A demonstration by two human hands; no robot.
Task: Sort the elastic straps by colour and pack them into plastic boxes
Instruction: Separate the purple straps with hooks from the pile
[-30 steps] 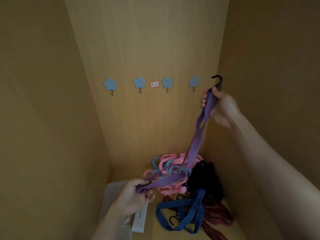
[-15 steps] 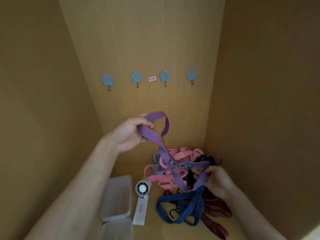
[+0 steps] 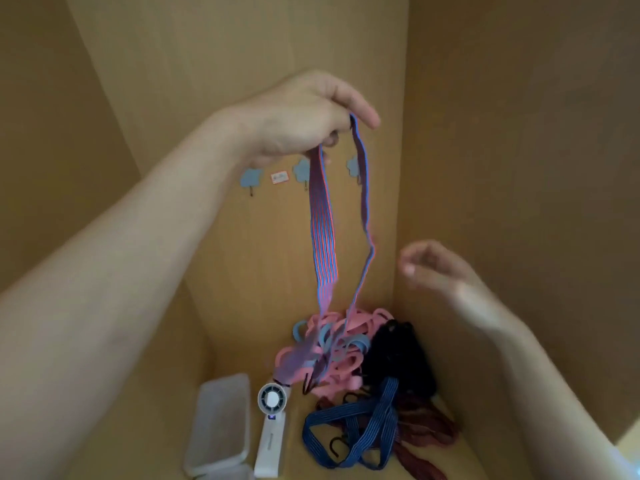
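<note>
Left hand (image 3: 304, 116) pinches a purple striped elastic strap (image 3: 323, 237) high, likely to draw its trailing ends off the pink-and-blue strap pile (image 3: 349, 362) below. Right hand (image 3: 440, 271), loosely spread and empty, hovers beside it; a clear plastic box (image 3: 221, 424) lies beneath the left forearm.

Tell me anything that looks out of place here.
A white fan lies between the box and the heap of straps; it is no part of the sorting. The heap is mixed in colour and tangled, and the purple strap that the left hand holds up trails into it.
</note>
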